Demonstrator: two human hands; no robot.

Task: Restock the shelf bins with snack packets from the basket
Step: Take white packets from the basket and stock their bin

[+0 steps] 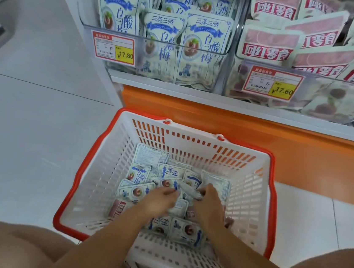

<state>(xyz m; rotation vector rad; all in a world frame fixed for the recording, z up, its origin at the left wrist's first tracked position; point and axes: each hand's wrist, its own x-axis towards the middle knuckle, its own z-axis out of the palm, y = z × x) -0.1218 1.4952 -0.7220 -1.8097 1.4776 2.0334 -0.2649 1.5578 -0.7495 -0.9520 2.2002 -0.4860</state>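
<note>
A white basket with a red rim (pixel 94 153) stands on the floor below the shelf and holds several blue-and-white snack packets (pixel 138 174), plus a pink-and-red packet (pixel 119 208) at its left. Both my hands are down among the packets. My left hand (pixel 157 200) lies on the pile with its fingers curled around a packet. My right hand (pixel 208 200) pinches a crumpled blue-and-white packet (pixel 214 182) at the middle of the pile. Above, the clear left shelf bin (pixel 138 41) is packed with the same blue-and-white packets; the right bin (pixel 310 78) holds pink-and-red ones.
Price tags reading 17.80 (pixel 113 48) and 17.60 (pixel 273 83) hang on the bin fronts. An orange shelf base (pixel 196 111) runs behind the basket. White tiled floor (pixel 27 139) spreads to the left. My knees (pixel 4 244) frame the bottom corners.
</note>
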